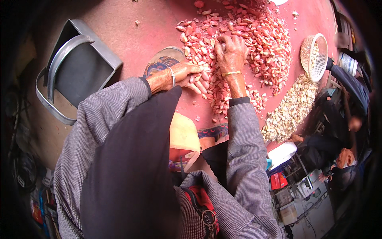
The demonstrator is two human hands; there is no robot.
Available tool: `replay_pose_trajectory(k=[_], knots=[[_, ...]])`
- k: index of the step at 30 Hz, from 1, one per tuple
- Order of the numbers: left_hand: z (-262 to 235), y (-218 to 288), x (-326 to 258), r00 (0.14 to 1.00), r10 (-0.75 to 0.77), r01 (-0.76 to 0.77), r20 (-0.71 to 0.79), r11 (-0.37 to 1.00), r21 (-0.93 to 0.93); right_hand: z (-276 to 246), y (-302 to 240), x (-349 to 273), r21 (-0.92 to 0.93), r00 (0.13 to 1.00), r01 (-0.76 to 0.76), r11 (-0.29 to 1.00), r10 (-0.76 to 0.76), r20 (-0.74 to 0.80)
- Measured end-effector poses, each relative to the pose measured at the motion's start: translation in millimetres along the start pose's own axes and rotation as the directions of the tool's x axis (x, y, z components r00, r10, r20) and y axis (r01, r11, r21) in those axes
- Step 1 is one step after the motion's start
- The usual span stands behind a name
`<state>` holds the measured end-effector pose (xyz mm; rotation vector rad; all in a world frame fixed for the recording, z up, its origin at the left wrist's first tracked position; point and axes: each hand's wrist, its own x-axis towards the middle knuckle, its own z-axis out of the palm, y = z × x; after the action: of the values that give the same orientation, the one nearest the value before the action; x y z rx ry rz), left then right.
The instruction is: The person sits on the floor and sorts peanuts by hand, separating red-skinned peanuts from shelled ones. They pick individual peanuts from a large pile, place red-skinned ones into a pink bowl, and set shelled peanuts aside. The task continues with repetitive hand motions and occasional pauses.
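- Fingers of left hand point(190, 77) loosely cradle clove-like pieces point(205, 75).
- Right hand point(232, 51) curled at pink pile point(270, 51); can't tell if pinching any.
- Pieces lie loose on red floor point(159, 24); should handle light, firm, dusty-slick: pinch mid-sides.
- Pale pile point(288, 109), white basket point(306, 50), off right.

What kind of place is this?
Maybe a small workplace: a big reddish pile and a pale heap lie on the floor, with a basket by the heap.

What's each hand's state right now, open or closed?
Left hand: partly open; whether it holds any pink pieces can't be told.
Right hand: fingers curled over the pieces; grip can't be told.
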<state>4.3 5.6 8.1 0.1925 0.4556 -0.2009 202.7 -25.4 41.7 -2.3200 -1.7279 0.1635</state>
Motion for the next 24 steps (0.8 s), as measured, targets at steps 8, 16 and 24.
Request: replay_pose_trajectory(k=[8, 16, 24], knots=[[1.5, -0.1, 0.0, 1.0, 0.013, -0.012, -0.028, 1.0, 0.026, 7.1, 1.9, 2.7, 0.027, 0.997, 0.067, 0.997, -0.066, -0.029], [-2.5, -1.9, 0.2, 1.0, 0.013, -0.013, 0.003, 1.0, -0.028, -38.9, -7.8, -23.2, 0.309, 0.985, 0.02, 0.951, -0.072, 0.158], [1.8, -3.1, -3.0, 0.999, 0.009, -0.014, -0.044, 0.993, -0.113, -63.5, -22.4, -52.6, 0.49, 0.962, 0.035, 0.871, -0.161, 0.219]])
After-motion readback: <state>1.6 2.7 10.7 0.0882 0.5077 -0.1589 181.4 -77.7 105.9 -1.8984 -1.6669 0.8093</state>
